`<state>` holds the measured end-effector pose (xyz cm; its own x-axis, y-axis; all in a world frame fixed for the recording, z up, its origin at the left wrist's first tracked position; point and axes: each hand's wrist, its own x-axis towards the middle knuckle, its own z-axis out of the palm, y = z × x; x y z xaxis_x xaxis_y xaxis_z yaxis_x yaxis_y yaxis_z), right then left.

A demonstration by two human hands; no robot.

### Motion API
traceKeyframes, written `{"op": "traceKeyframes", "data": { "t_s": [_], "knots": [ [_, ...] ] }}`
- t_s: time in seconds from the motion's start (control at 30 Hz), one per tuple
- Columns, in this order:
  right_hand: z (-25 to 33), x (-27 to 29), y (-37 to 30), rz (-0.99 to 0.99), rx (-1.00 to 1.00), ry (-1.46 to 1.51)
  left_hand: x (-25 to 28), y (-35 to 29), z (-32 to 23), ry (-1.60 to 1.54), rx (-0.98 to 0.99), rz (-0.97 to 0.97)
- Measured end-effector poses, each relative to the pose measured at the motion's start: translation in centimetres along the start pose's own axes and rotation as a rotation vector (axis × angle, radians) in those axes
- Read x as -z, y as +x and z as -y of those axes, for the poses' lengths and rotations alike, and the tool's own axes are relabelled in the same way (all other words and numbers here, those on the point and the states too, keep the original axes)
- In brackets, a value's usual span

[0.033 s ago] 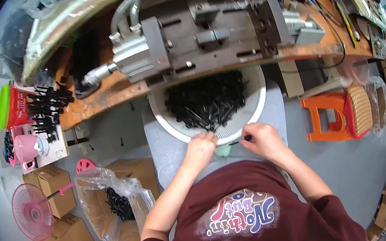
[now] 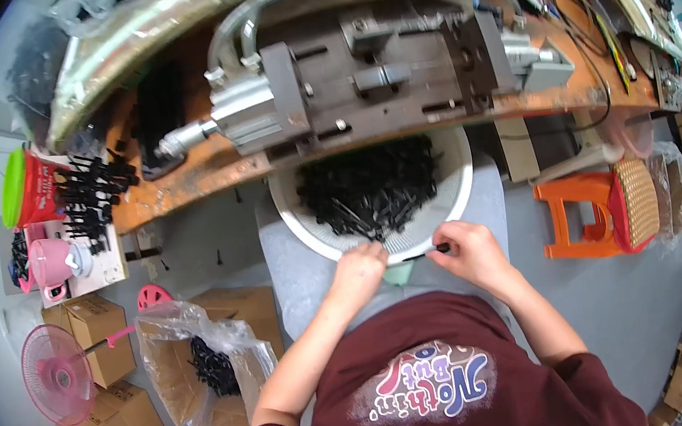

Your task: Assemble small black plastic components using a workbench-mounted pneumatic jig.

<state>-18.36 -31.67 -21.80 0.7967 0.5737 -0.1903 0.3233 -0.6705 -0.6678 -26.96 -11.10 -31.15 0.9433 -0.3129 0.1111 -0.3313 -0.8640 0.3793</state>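
A white mesh basket (image 2: 466, 187) rests on my lap, with a heap of slim black plastic parts (image 2: 368, 187) inside. My right hand (image 2: 470, 251) is at the basket's near right rim, its fingers pinching a thin black plastic part (image 2: 427, 254) that points left. Across from it, my left hand (image 2: 360, 271) lies at the near rim with its fingertips pressed together by the lowest parts of the heap. Whatever those fingertips hold is hidden. Something pale green (image 2: 399, 274) shows under the rim between my hands.
A metal clamping fixture (image 2: 379, 77) stands on the orange bench (image 2: 206, 180) above the basket. To the left are a plastic-lined carton (image 2: 173, 367) with black parts, a pink fan (image 2: 59, 375) and a side table (image 2: 105, 268). An orange stool (image 2: 586, 218) stands right.
The black part in my right hand shows longer and reaches farther left. The bench and basket sit slightly lower in the picture. Both hands stay near the rim.
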Motion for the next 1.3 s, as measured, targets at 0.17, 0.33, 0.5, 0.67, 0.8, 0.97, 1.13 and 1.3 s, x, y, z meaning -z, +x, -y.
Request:
{"op": "traceKeyframes", "data": {
  "t_s": [0.17, 0.33, 0.5, 0.67, 0.8, 0.97, 1.13, 1.3],
  "knots": [
    [1.5, 2.3, 2.2, -0.254, 0.322, -0.286, -0.1, 0.9, -0.9, -0.034, -0.065, 0.085],
    [6.9, 7.2, 4.2, -0.339, 0.604, -0.129, 0.6, 1.1, -1.1, -0.122, -0.029, 0.074],
    [12.0, 16.5, 9.4, -0.695, 0.732, -0.04, 1.5, 0.8, -0.4, -0.155, -0.002, 0.112],
    [10.9, 26.3, 21.6, -0.834, 0.496, 0.102, 2.0, 1.2, -0.2, -0.22, -0.026, 0.065],
    [10.1, 30.5, 29.4, -0.901, 0.331, -0.394, 1.5, 1.1, 0.5, -0.279, -0.006, 0.062],
    [13.0, 28.8, 34.3, -1.046, 0.166, -0.645, 1.0, 0.4, 1.1, -0.4, 0.072, 0.002],
    [13.9, 29.1, 36.7, -1.03, 0.223, -0.791, 1.6, 0.8, 1.0, -0.461, 0.111, -0.026],
    [14.2, 30.1, 37.3, -0.874, 0.14, -0.863, 2.7, 1.3, 0.6, -0.461, 0.094, -0.04]
  ]
}}
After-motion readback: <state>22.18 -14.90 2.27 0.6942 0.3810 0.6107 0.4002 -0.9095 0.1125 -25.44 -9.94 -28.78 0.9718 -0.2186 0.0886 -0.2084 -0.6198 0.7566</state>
